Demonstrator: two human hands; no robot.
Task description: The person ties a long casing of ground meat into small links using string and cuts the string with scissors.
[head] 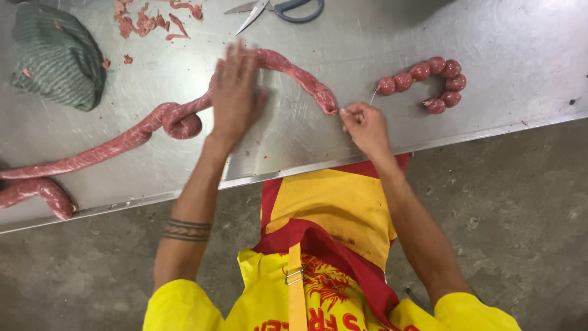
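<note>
A long raw pink sausage rope [110, 147] snakes across the steel table [343, 135] from the far left to the middle. My left hand [236, 95] lies flat over the rope, fingers spread and blurred. My right hand [365, 125] pinches the rope's tapered end [324, 101] together with a thin white string that runs to a chain of small round tied sausage balls [429, 83] on the right.
Scissors [282, 8] lie at the table's far edge, with scraps of red meat [147, 21] to their left. A crumpled green cloth [58, 55] sits at far left. The table's front edge runs just above my yellow and red apron [331, 214]; below is concrete floor.
</note>
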